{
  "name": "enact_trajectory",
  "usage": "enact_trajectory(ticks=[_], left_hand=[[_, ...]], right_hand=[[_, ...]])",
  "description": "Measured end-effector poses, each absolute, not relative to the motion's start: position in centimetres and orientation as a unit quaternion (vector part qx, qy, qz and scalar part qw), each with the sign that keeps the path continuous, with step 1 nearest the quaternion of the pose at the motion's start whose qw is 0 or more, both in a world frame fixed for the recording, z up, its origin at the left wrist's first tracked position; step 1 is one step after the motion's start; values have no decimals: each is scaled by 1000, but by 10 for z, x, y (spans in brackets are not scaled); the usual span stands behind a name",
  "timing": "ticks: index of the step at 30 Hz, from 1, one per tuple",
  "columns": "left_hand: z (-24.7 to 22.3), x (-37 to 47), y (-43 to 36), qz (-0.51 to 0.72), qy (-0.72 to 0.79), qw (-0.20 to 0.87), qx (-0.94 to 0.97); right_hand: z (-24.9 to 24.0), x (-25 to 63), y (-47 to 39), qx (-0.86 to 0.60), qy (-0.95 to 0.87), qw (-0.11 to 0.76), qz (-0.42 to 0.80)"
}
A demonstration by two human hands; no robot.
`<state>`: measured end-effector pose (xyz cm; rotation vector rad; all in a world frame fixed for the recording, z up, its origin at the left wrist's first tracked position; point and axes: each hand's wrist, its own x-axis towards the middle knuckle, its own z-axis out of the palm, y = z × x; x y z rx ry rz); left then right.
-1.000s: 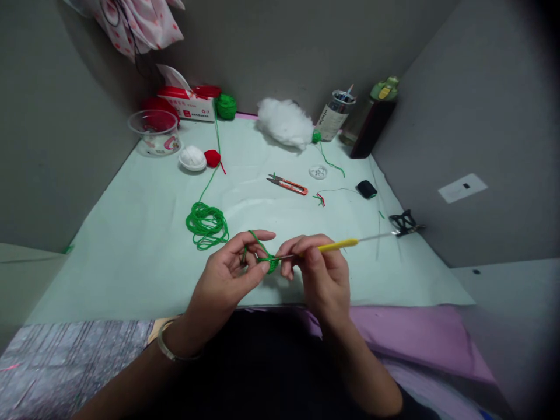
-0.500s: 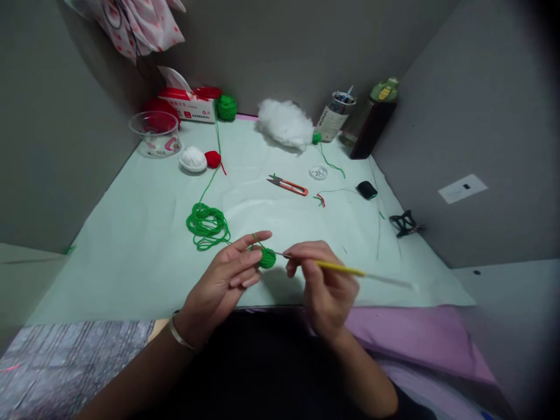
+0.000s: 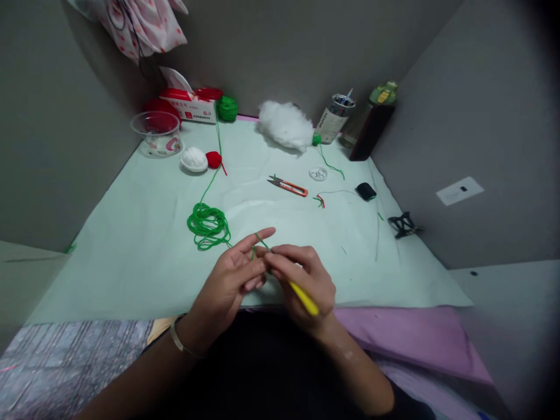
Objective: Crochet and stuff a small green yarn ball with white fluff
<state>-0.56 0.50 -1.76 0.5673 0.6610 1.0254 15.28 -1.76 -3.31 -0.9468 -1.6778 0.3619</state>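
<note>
My left hand (image 3: 234, 274) is closed in a pinch, its index finger stretched out with green yarn (image 3: 262, 241) over it. The small green crocheted piece it held a moment ago is now hidden behind the fingers of both hands. My right hand (image 3: 308, 280) grips a crochet hook (image 3: 304, 297) by its yellow handle, and the hook's tip is covered by the fingers. Both hands touch at the fingertips above the table's near edge. From the left hand the yarn runs to a loose green coil (image 3: 209, 226) on the table.
Thread snips (image 3: 289, 186) lie mid-table, with yarn scraps (image 3: 321, 202) to their right. Behind are white stuffing (image 3: 285, 125), a pen holder (image 3: 336, 119) and a bottle (image 3: 371, 122). At left stand a clear tub (image 3: 157, 137), a tissue box (image 3: 192, 109) and a green yarn ball (image 3: 227, 108).
My right hand has moved left against the left hand, and the hook has turned so its handle points down toward me. The green crocheted piece has become hidden.
</note>
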Motion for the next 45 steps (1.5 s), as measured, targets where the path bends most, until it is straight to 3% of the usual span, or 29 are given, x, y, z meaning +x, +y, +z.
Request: enact_trajectory(ticks=[6,16,24,36,45], left_hand=[[-15,-9,10,470,288,796,250],[-24,-13,3,447,335,719,413],[-18,-13,2,449,367,688,436],[-15,-15,4,461,386,656,457],[-5,-12,2,467,441,558,525]], right_hand=[[-21,155,-7,-366,-496,655,436],[-27,156,-2,-342,-457,616,543],[-31,159,-1,-367,-501,602,502],[-23,163,1,-339,-469,613,537],[-18,163,-6,-355,-595,592,411]])
